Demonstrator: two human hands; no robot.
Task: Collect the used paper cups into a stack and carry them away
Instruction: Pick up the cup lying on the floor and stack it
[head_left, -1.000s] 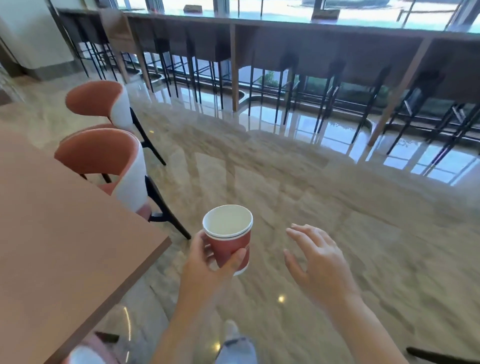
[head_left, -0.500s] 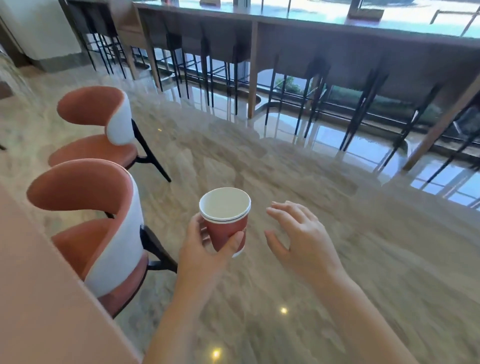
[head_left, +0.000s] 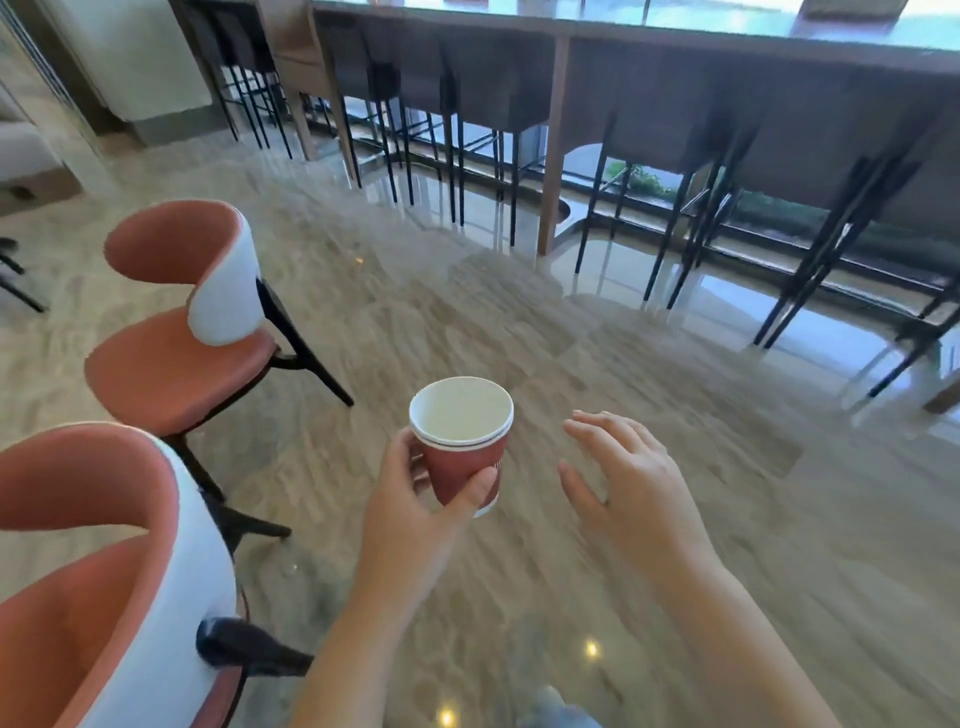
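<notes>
right, the cup stack (head_left: 460, 447) is up in the air over the floor (head_left: 519, 322), out in front of the body, and it sits in the left hand (head_left: 415, 504). the fingers curl round the back of the red wall and the thumb (head_left: 475, 483) presses across the front low down, so that hand is clamped on the cups. the stack stands near upright, mouth up, long axis running top to bottom with a slight lean.

now the right hand (head_left: 628, 478): it hovers just to the right of the stack, clearly apart from it, fingers spread and relaxed, holding nothing. the cups lie to its left at about the same height. the left hand has the load, and the carry looks to turn on holding that axis upright.

what's hard to read: two rims show at the mouth, so at least two cups are nested, but the count can't be settled. the thumb covers part of the base and the print on the side. no bin or drop-off point is in view. two chairs (head_left: 182, 312) stand to the left, the counter (head_left: 675, 47) and stools (head_left: 498, 83) lie ahead, and the floor is smeared with blur.
</notes>
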